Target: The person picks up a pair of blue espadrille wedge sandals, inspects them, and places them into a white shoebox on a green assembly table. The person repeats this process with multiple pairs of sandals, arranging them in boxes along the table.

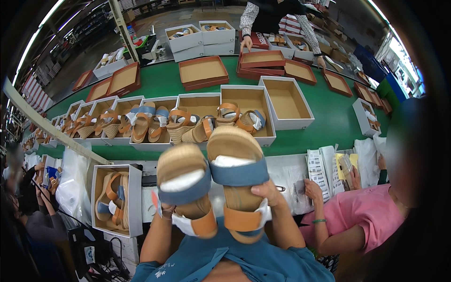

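In front of my chest I hold up a pair of wedge sandals with blue toe straps, tan ankle straps and white paper stuffing. My left hand is closed on the left sandal, which hides most of its fingers. The right sandal is gripped by my right hand, thumb against its side. Both sandals have their toes pointing up and away from me. A small red-orange tag shows beside my left hand. Nearby on the left, a white box holds another pair.
Across the green table runs a row of white boxes with sandals in or over them. An open white box and red-brown lids lie beyond. Label sheets are at right, beside a pink-sleeved co-worker. Another person reaches in opposite.
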`<state>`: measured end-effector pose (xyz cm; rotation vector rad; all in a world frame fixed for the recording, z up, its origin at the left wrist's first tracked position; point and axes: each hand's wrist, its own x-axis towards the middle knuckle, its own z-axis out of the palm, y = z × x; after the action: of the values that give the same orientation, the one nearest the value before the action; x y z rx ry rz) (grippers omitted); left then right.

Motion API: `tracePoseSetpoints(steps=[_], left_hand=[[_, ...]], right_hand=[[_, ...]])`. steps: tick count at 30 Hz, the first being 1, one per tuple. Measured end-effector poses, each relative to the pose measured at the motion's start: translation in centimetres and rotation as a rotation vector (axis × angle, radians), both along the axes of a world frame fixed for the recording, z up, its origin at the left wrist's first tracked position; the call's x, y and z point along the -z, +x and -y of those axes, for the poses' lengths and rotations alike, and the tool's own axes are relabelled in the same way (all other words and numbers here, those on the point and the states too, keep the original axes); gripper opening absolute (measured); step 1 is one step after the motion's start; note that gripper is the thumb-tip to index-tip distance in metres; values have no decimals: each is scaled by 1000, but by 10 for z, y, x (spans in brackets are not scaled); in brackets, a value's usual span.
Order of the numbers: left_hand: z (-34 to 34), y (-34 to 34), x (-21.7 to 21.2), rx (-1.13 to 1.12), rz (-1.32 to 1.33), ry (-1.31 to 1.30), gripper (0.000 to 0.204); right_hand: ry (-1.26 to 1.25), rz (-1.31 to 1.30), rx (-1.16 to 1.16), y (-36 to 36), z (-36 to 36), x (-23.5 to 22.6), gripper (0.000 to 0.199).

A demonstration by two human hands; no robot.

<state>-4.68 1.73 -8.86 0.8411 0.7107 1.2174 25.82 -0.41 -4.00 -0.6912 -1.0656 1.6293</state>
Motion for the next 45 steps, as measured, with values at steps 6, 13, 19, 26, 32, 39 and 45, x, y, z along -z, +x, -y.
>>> tracePoseSetpoints(steps=[6, 13, 19, 26, 32, 39, 45], left_hand=[[-16, 10, -84, -227, -802, 753, 47], [-18, 11, -70, -135, -741, 649, 49], [-9, -1, 60, 11, -28, -657, 42], [32, 0, 65, 168, 144, -750, 66], [49, 3, 3, -218, -293, -332, 54], [12, 48, 15, -422, -1047, 141, 55], [3, 71, -14, -450, -1167, 191, 68]], right_hand=[[634, 776, 411, 32, -10, -19, 81], [477, 593, 375, 23, -12, -4, 69], [-279, 263, 231, -8, -22, 117, 53], [-231, 1117, 320, -1, 7, 204, 36], [-197, 1679, 492, 32, 60, 172, 43], [-199, 1520, 397, 43, 78, 206, 59], [-369, 1437, 654, 33, 58, 203, 63]])
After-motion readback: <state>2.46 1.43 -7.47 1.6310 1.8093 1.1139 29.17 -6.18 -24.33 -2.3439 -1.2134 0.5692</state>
